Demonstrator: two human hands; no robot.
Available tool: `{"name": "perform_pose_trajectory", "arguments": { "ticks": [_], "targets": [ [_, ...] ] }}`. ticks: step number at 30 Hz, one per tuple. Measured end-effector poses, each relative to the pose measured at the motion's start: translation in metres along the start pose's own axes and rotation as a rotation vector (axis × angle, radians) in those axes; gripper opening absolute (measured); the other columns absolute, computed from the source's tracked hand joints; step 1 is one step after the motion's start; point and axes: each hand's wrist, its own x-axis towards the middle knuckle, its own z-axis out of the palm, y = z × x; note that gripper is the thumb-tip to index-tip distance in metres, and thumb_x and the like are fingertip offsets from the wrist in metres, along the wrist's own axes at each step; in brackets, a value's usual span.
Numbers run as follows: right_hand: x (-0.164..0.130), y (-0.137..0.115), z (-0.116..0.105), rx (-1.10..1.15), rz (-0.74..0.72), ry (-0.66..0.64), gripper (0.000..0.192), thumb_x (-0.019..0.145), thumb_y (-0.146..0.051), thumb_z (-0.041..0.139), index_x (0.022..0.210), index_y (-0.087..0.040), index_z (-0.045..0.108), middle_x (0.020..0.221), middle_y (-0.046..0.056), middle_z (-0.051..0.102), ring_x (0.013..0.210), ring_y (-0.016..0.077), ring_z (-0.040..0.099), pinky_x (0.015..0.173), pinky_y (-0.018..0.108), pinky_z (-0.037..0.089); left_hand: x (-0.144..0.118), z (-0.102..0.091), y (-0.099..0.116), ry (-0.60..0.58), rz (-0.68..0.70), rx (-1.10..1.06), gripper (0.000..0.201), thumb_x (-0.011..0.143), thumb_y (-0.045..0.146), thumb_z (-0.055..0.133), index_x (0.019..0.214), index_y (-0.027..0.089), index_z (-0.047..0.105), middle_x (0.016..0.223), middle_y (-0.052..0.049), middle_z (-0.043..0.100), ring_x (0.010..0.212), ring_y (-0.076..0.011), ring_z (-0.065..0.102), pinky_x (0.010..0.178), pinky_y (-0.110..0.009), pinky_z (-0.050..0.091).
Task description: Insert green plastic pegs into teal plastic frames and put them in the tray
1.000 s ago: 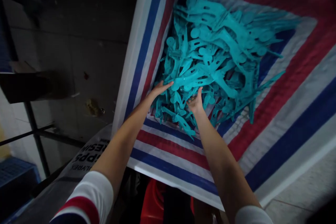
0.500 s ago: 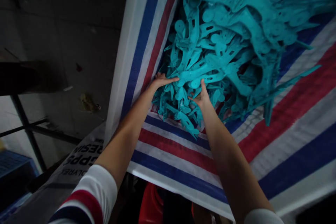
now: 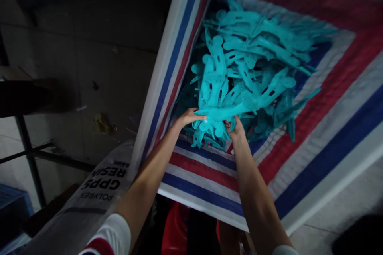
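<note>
Overhead, looking down into a big woven sack point(image 3: 326, 99) striped red, white and blue, mouth spread wide and walls sloping in toward the middle. Filling its bottom, a tangled heap of turquoise plastic parts point(image 3: 251, 71) (flat, slotted, with round ends), piled against the sack's left wall and well apart from its right. Left of the sack, dim concrete floor point(image 3: 89, 48) with a dark metal frame point(image 3: 30, 155) standing on it. Lower left, touching the sack's near corner, a pale bag printed with black letters point(image 3: 98, 183), lettering upside down from this view. Under the sack's near edge, something red point(image 3: 175, 231), mostly hidden. Both bare forearms reaching in from below, striped sleeve point(image 3: 104, 239) showing at the left one. Left hand point(image 3: 188, 117) at the near edge of the heap, fingers curled together over the end of one long turquoise piece point(image 3: 227, 112) lying across the pile. Right hand point(image 3: 236, 129) just beside it, fingers tucked up under the same clump from below; how tightly closed, impossible to tell.
</note>
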Motion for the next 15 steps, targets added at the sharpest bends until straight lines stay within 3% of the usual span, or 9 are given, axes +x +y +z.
{"name": "perform_pose_trajectory", "arguments": {
  "ticks": [5,7,10,15],
  "targets": [
    [-0.058,0.01,-0.036,-0.016,0.002,0.051,0.018,0.084,-0.043,0.061,0.086,-0.025,0.058,0.061,-0.006,0.061,0.053,0.0115,0.058,0.055,0.023,0.053,-0.081,0.041,-0.012,0.025,-0.045,-0.016,0.05,0.055,0.04,0.086,0.093,0.014,0.067,0.098,-0.009,0.074,0.098,-0.0291,0.068,0.083,-0.039,0.054],
    [-0.074,0.016,-0.046,-0.062,0.014,0.052,0.018,0.082,-0.041,0.063,0.089,-0.025,0.058,0.063,-0.006,0.063,0.056,0.0123,0.061,0.058,0.025,0.054,-0.097,0.048,-0.019,-0.027,-0.092,-0.057,0.056,0.054,0.044,0.086,0.097,0.014,0.067,0.1,-0.01,0.073,0.097,-0.0296,0.068,0.081,-0.04,0.055],
    [-0.078,0.02,-0.055,-0.152,0.05,0.028,0.026,0.081,-0.047,0.063,0.093,-0.024,0.059,0.068,-0.001,0.066,0.062,0.0169,0.066,0.065,0.032,0.057,-0.082,0.043,-0.024,-0.103,-0.11,-0.12,0.065,0.059,0.049,0.082,0.113,0.017,0.064,0.112,-0.013,0.071,0.102,-0.0303,0.068,0.084,-0.044,0.055],
    [-0.052,0.014,-0.087,-0.329,0.051,0.077,0.056,0.066,-0.052,0.076,0.11,-0.022,0.06,0.093,0.006,0.071,0.09,0.0274,0.069,0.083,0.045,0.055,-0.008,0.007,-0.025,0.158,-0.022,0.032,0.07,0.059,0.044,0.083,0.121,0.018,0.061,0.127,-0.016,0.064,0.13,-0.0326,0.051,0.108,-0.049,0.039]
  ]
}}
